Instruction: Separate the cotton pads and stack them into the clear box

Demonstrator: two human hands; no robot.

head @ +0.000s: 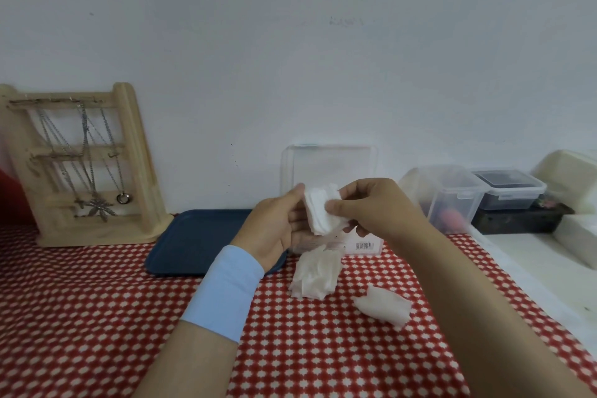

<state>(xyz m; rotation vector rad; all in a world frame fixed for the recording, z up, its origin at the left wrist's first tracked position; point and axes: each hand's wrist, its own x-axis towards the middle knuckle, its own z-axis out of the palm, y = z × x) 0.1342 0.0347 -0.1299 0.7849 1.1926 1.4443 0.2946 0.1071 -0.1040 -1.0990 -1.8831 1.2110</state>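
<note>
Both hands pinch a wad of cotton pads.
Fingers of left hand and right hand curl round it; clear box stands just behind them, contents hidden; loose pads lie beneath.

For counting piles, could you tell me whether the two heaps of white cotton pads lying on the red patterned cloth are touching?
Apart. The head view shows red patterned cloth between the larger white cotton-pad heap and the smaller heap.

light blue band on left wrist
</note>
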